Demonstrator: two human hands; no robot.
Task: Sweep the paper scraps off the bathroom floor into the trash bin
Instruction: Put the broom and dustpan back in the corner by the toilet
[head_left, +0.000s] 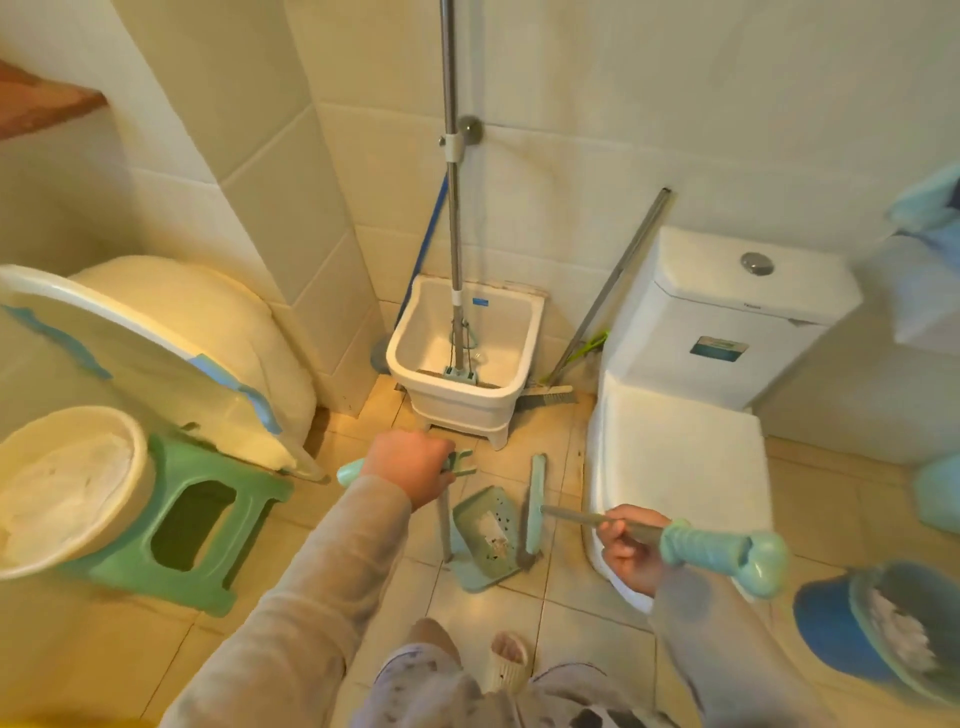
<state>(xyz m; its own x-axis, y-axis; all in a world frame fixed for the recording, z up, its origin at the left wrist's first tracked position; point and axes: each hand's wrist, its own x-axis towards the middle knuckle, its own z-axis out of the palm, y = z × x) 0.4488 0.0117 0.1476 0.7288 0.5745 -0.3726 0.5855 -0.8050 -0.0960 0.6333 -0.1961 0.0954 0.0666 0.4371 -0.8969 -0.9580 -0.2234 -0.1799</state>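
A mint-green dustpan (485, 540) stands on the tiled floor in front of me, with white paper scraps (493, 535) lying inside it. My left hand (410, 473) grips the top of the dustpan's upright handle (444, 525). My right hand (631, 545) holds the green-gripped broom handle (691, 540). The broom head (535, 506) stands on edge against the right side of the dustpan. The trash bin (883, 634), blue with a lined rim and paper inside, sits at the lower right, beside my right arm.
A white toilet (685, 415) is close on the right. A white mop sink (462, 364) holding a mop stands at the back wall. A green stool (197, 525) with a basin (67, 488) on it and a leaning tub fill the left. My slippered foot (506, 660) is below.
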